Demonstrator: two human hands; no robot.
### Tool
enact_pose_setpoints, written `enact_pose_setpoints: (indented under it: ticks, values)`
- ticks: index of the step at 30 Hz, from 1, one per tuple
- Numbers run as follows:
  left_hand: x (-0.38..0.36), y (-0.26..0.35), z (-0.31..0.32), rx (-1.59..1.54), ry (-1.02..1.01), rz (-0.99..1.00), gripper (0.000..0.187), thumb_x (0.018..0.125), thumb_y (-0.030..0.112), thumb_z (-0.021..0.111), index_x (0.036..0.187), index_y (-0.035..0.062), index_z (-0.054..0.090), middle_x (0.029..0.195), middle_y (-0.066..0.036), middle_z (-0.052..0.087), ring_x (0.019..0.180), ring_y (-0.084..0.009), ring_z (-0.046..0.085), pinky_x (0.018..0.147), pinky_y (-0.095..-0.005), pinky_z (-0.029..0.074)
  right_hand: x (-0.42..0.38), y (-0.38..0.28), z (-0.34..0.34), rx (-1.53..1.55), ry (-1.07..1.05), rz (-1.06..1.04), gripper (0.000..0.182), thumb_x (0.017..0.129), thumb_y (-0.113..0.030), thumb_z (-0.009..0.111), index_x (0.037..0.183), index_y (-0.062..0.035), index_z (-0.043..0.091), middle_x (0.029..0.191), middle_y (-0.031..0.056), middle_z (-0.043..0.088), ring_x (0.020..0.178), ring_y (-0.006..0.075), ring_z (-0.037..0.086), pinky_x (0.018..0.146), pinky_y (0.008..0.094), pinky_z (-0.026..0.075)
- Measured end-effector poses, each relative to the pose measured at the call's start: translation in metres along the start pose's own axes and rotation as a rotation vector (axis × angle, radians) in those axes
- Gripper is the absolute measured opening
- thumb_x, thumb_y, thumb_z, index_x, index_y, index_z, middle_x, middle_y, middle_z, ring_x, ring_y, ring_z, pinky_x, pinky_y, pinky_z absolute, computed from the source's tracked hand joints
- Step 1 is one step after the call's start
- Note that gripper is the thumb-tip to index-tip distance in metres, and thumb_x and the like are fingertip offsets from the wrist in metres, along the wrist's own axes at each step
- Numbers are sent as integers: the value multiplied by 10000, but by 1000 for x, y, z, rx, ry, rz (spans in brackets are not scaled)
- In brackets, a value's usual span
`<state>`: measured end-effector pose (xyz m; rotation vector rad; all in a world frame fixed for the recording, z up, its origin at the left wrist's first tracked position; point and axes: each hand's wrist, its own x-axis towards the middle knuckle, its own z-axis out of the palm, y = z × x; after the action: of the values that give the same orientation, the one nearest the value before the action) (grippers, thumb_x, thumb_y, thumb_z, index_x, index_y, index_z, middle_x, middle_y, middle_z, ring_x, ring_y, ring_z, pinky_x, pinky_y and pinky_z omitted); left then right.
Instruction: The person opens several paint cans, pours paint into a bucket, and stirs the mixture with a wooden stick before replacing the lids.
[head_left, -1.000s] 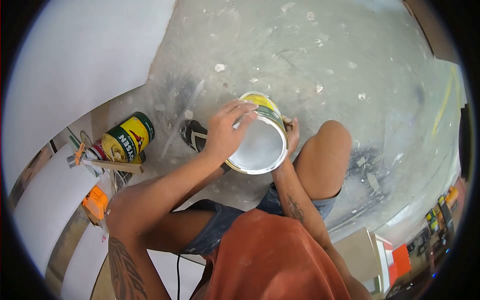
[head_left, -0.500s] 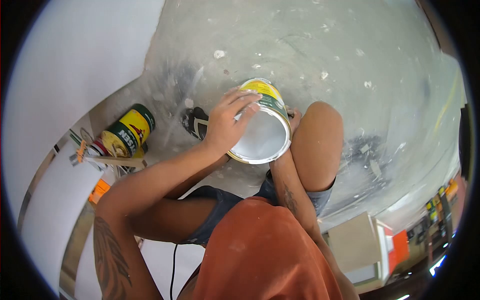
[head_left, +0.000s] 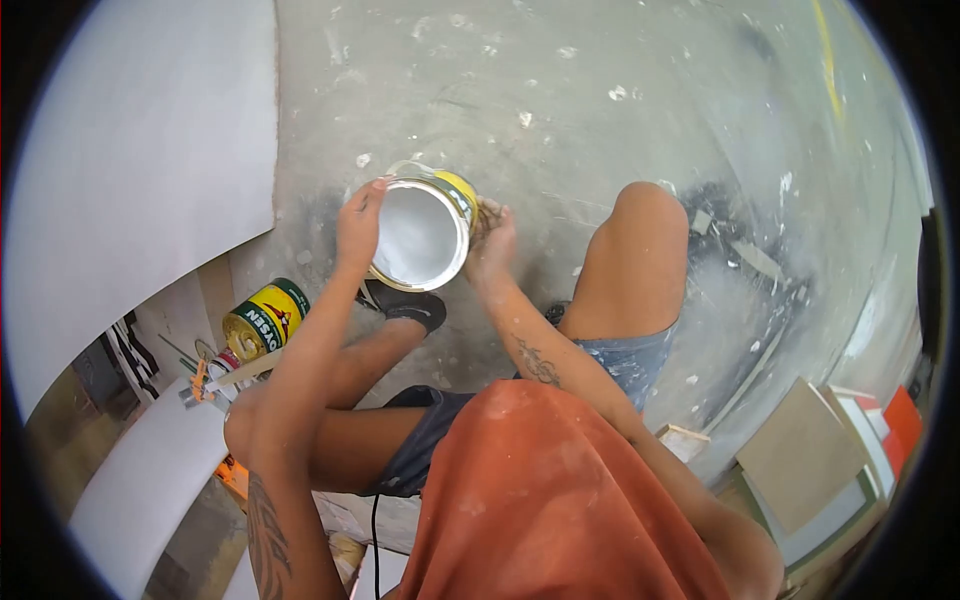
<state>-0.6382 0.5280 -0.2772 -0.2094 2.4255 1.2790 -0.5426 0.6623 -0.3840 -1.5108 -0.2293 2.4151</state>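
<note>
A paint can (head_left: 420, 235) is tilted so that its wide round mouth faces me, and its inside is pale and whitish. My left hand (head_left: 360, 230) grips the can's left rim, thumb and fingers near the top edge. On the other side my right hand (head_left: 492, 238) holds the can's yellow and green labelled wall, its fingers curled against it. A thin wire handle arcs at the can's far side. Below the can is my foot in a black shoe (head_left: 405, 302), on the grey floor.
A second yellow and green can (head_left: 268, 318) stands at the left, near a wooden stick (head_left: 245, 371) and an orange clamp-like piece (head_left: 200, 380). A large white panel (head_left: 170, 150) fills the upper left. Boards (head_left: 805, 455) lean at the lower right. Scraps (head_left: 755, 258) lie on the floor.
The can has moved left, and its mouth has turned more toward me. My left hand has shifted from its upper side to the left rim; my right hand now shows at its right side.
</note>
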Motion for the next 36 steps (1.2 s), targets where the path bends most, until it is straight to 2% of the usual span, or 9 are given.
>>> enact_pose_setpoints:
  ticks: [9,12,18,20,24,30,32,34,36]
  values:
    - [-12,9,6,86,69,-20,443,1029,379,496,1162,7,697,1060,-153,709,1002,-203,620,928,-301,450,0,14,4,-191,-1,-115,462,1037,-335,260,1003,-15,592,1012,145,644,994,251,611,962,415,473]
    - [-8,4,3,48,33,-75,438,1037,370,481,1160,5,690,1082,-140,704,1019,-194,613,940,-298,442,-2,19,4,55,76,-81,445,1014,-334,274,969,-16,582,1017,161,647,1024,281,602,991,435,459]
    - [-1,-1,-3,38,16,-60,370,1038,299,497,1160,1,680,1096,-115,698,1019,-182,607,949,-299,442,4,23,-5,47,67,-137,388,954,-281,360,896,10,610,1086,193,655,1074,309,607,1022,443,457]
    - [3,-1,-6,54,15,-33,355,1036,284,503,1155,3,683,1081,-121,702,1007,-181,613,937,-301,449,0,22,10,-15,92,-158,337,963,-248,395,895,-3,616,1058,164,654,1060,264,595,989,368,467]
    - [23,2,-25,159,9,-38,334,1034,265,504,1130,7,692,1030,-151,713,958,-179,637,880,-306,474,-1,40,38,-119,81,-195,334,960,-267,430,935,7,619,997,132,636,1001,238,601,935,371,482]
    - [36,-7,-34,87,97,15,381,1019,333,518,1110,15,706,947,-164,712,886,-210,655,825,-302,483,19,56,52,-33,40,-21,323,963,-237,418,908,-6,637,923,104,607,895,213,591,841,343,472]
    - [36,-4,-35,91,110,36,397,1015,351,519,1113,14,705,944,-162,715,884,-215,659,825,-304,485,25,56,54,-548,85,-311,331,957,-243,430,848,-14,642,902,98,604,830,220,587,771,343,468]
    - [29,-3,-36,91,134,51,413,1011,369,520,1116,14,704,942,-161,718,881,-221,663,824,-306,487,27,49,66,-588,43,-414,374,964,-282,446,794,-17,648,846,101,607,756,218,578,719,350,464]
    - [31,-6,-36,116,161,85,412,1009,364,525,1115,7,701,959,-169,720,886,-224,669,820,-317,492,30,39,78,-488,97,-75,433,970,-332,456,753,-12,650,780,111,617,715,210,579,721,347,463]
